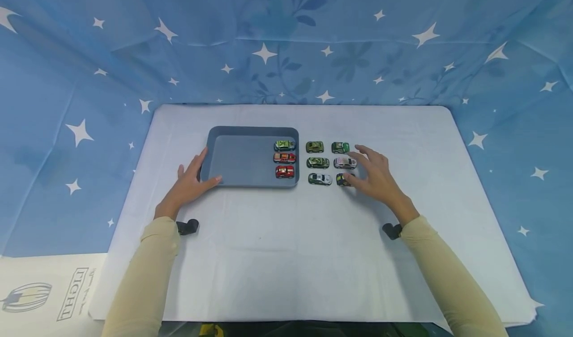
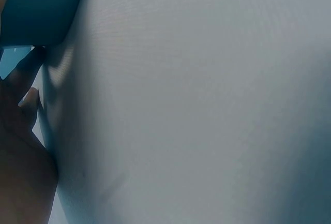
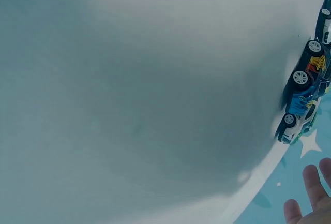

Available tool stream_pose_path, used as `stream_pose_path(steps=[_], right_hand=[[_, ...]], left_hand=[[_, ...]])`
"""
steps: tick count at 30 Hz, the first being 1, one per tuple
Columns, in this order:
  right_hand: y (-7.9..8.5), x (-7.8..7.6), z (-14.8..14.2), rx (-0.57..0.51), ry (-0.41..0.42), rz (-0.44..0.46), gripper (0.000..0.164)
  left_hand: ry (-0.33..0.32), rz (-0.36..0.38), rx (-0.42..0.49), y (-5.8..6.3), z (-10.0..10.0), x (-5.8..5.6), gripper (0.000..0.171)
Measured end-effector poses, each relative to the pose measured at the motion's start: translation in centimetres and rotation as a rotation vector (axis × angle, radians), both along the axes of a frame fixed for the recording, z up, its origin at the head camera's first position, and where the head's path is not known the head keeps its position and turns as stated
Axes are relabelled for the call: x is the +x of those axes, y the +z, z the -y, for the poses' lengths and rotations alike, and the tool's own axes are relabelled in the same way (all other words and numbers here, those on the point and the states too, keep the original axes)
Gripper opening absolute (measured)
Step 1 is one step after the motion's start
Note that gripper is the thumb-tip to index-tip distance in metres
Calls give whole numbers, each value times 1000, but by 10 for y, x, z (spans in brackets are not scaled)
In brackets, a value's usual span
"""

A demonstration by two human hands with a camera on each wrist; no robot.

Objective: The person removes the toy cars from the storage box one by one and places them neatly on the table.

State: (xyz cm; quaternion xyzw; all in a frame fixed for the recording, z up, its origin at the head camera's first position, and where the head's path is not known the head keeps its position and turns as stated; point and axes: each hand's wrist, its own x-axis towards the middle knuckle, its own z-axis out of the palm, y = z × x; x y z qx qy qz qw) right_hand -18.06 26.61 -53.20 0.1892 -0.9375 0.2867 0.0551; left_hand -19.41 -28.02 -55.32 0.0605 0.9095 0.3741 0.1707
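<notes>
My left hand (image 1: 187, 183) rests at the left front corner of a shallow grey-blue tray (image 1: 250, 184), fingers along its left side and thumb at the front rim. Three toy cars line the tray's right end: a green one (image 1: 284, 146), an orange-red one (image 1: 284, 158) and a red one (image 1: 284, 171). My right hand (image 1: 375, 176) reaches over the rightmost column of cars with fingers spread, holding nothing. Its thumb overlaps a dark toy car (image 1: 342, 179), and its fingers are close to a silver-pink car (image 1: 344, 163). In the right wrist view, fingers (image 3: 313, 188) appear apart from the cars.
Right of the tray, toy cars stand in two columns; the others are an olive car (image 1: 315, 147), a camouflage-green car (image 1: 318, 163), a white-silver car (image 1: 320, 179) and a green car (image 1: 340, 148). A white cloth (image 1: 277, 267) covers the table. Blue starry fabric (image 1: 201, 63) hangs behind.
</notes>
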Motion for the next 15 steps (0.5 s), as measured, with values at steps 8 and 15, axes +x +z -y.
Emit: stream_pose_path(steps=[8,15], right_hand=[[2,-8,4,-4,12,14,63],[2,-14,10,-8,26,15,65]], left_hand=[[6,-3,11,-1,0,0,107],[11,-6,-4,-3,1,-1,107]])
